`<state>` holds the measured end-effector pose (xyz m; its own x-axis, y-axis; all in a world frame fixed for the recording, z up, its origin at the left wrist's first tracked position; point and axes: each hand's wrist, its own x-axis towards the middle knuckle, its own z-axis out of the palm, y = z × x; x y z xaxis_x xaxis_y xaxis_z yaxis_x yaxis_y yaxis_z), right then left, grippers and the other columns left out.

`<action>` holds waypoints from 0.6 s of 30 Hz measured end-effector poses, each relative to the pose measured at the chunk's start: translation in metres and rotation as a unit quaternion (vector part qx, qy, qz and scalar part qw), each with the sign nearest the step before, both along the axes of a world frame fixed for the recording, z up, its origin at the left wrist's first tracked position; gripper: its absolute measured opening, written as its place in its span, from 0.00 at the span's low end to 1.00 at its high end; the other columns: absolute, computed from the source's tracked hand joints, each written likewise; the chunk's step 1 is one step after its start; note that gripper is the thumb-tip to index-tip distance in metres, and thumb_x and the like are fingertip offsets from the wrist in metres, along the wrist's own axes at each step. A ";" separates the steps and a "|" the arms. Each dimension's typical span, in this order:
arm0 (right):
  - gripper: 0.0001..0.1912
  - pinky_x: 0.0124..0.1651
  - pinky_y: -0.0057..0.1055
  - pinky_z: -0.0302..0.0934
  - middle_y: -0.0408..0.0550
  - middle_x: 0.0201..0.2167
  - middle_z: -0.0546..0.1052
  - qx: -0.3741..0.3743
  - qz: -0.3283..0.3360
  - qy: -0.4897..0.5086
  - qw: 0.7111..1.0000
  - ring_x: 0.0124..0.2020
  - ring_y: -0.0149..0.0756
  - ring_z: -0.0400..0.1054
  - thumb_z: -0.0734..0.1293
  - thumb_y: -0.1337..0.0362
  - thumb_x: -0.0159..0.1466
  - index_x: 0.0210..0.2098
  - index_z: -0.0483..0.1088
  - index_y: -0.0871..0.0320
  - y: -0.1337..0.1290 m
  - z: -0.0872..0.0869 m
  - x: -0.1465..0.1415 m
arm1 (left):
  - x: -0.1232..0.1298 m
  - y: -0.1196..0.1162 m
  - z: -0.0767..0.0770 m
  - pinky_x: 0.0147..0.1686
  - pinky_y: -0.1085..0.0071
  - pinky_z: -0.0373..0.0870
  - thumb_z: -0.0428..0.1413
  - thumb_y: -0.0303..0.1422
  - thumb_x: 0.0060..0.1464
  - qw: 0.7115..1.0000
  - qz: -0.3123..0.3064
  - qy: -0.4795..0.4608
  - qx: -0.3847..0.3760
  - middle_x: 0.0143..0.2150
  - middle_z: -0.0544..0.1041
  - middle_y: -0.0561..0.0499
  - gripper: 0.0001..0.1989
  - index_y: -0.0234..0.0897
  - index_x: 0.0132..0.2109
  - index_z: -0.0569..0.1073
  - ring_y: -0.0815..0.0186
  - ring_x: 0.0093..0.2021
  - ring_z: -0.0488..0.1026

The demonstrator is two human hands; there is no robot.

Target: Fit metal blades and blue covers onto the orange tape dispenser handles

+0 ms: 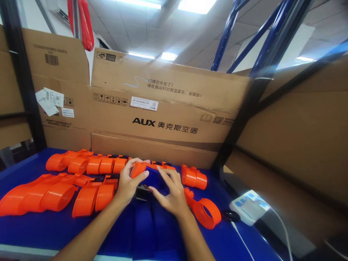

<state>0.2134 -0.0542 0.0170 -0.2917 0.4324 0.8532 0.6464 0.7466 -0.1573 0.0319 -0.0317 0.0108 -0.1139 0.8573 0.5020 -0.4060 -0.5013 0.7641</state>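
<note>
Cardboard backs the blue counter [81, 237]. Our left hand [129, 184] and right hand [171, 193] grip an orange-and-blue part [153, 176] between thumbs and fingers.

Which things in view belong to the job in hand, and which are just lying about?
Likely in the job:
- orange piece, at the left hand
- dark blue part, at the right hand
- orange loops in rows

Apparently lying about:
- white device
- black rounded object
</note>
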 end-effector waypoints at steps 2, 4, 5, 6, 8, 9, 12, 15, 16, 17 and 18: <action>0.39 0.56 0.49 0.65 0.55 0.52 0.75 -0.010 0.003 0.003 1.000 0.52 0.50 0.70 0.74 0.58 0.61 0.69 0.59 0.50 -0.002 0.001 -0.001 | 0.000 0.001 -0.001 0.60 0.51 0.65 0.69 0.36 0.47 1.000 0.000 -0.001 -0.003 0.53 0.80 0.41 0.23 0.39 0.49 0.71 0.51 0.56 0.76; 0.39 0.58 0.49 0.64 0.56 0.53 0.75 -0.028 0.009 0.022 0.999 0.53 0.50 0.70 0.73 0.58 0.61 0.69 0.59 0.52 -0.003 0.001 -0.001 | 0.001 0.000 -0.001 0.61 0.52 0.65 0.68 0.37 0.49 1.000 -0.023 -0.009 -0.005 0.55 0.79 0.40 0.26 0.39 0.54 0.71 0.51 0.57 0.75; 0.38 0.59 0.49 0.64 0.56 0.55 0.75 -0.041 0.015 0.040 0.998 0.55 0.50 0.70 0.72 0.57 0.62 0.69 0.59 0.53 -0.003 0.002 -0.001 | 0.001 -0.001 -0.001 0.61 0.53 0.65 0.67 0.38 0.50 0.999 -0.042 -0.017 -0.004 0.57 0.78 0.40 0.28 0.39 0.57 0.71 0.50 0.58 0.74; 0.36 0.60 0.48 0.63 0.57 0.56 0.74 -0.058 0.023 0.064 0.996 0.56 0.50 0.70 0.71 0.56 0.63 0.68 0.61 0.54 -0.003 0.002 -0.001 | 0.001 -0.001 0.000 0.61 0.55 0.65 0.67 0.38 0.50 0.998 -0.062 -0.026 -0.001 0.58 0.76 0.39 0.30 0.39 0.59 0.70 0.50 0.60 0.72; 0.28 0.60 0.47 0.63 0.56 0.57 0.75 -0.109 0.052 0.129 0.984 0.56 0.50 0.70 0.67 0.53 0.67 0.64 0.66 0.55 -0.001 0.002 0.001 | 0.002 -0.003 0.000 0.59 0.58 0.68 0.66 0.39 0.51 0.995 -0.095 -0.038 0.006 0.61 0.74 0.40 0.31 0.40 0.61 0.70 0.50 0.62 0.70; 0.25 0.58 0.46 0.64 0.56 0.54 0.77 -0.145 0.072 0.168 0.972 0.55 0.50 0.71 0.64 0.51 0.68 0.60 0.71 0.56 0.001 0.002 0.002 | 0.002 -0.004 0.001 0.57 0.60 0.69 0.66 0.38 0.50 0.993 -0.108 -0.040 0.007 0.61 0.74 0.40 0.31 0.40 0.61 0.70 0.51 0.61 0.70; 0.25 0.44 0.41 0.70 0.52 0.36 0.82 -0.286 0.139 0.271 0.908 0.39 0.46 0.76 0.61 0.44 0.69 0.41 0.79 0.58 0.005 -0.002 0.002 | 0.002 -0.005 0.002 0.48 0.64 0.74 0.68 0.37 0.47 0.989 -0.144 -0.043 -0.016 0.57 0.76 0.41 0.31 0.40 0.59 0.73 0.53 0.54 0.75; 0.30 0.34 0.36 0.69 0.48 0.23 0.78 -0.394 0.172 0.321 0.844 0.26 0.41 0.73 0.61 0.40 0.66 0.29 0.77 0.59 0.007 -0.006 0.000 | 0.003 -0.005 0.002 0.32 0.70 0.75 0.68 0.38 0.47 0.985 -0.152 -0.052 -0.065 0.47 0.80 0.42 0.25 0.36 0.53 0.76 0.59 0.38 0.79; 0.30 0.35 0.37 0.69 0.48 0.24 0.78 -0.408 0.178 0.323 0.835 0.27 0.41 0.73 0.61 0.39 0.66 0.29 0.77 0.59 0.008 -0.007 -0.001 | 0.003 -0.005 0.002 0.27 0.72 0.73 0.68 0.39 0.47 0.984 -0.149 -0.055 -0.080 0.44 0.81 0.43 0.24 0.35 0.50 0.76 0.63 0.32 0.78; 0.30 0.39 0.38 0.70 0.49 0.27 0.80 -0.411 0.186 0.319 0.833 0.30 0.43 0.75 0.60 0.39 0.67 0.33 0.78 0.59 0.008 -0.007 -0.001 | 0.003 -0.004 0.002 0.24 0.73 0.71 0.68 0.40 0.47 0.984 -0.143 -0.059 -0.092 0.41 0.81 0.44 0.23 0.35 0.49 0.76 0.66 0.28 0.76; 0.30 0.43 0.40 0.71 0.50 0.32 0.81 -0.405 0.197 0.310 0.838 0.35 0.45 0.76 0.58 0.40 0.68 0.38 0.79 0.59 0.008 -0.006 -0.001 | 0.004 -0.003 0.002 0.22 0.75 0.69 0.69 0.40 0.47 0.983 -0.132 -0.068 -0.103 0.38 0.81 0.46 0.23 0.34 0.47 0.76 0.68 0.25 0.74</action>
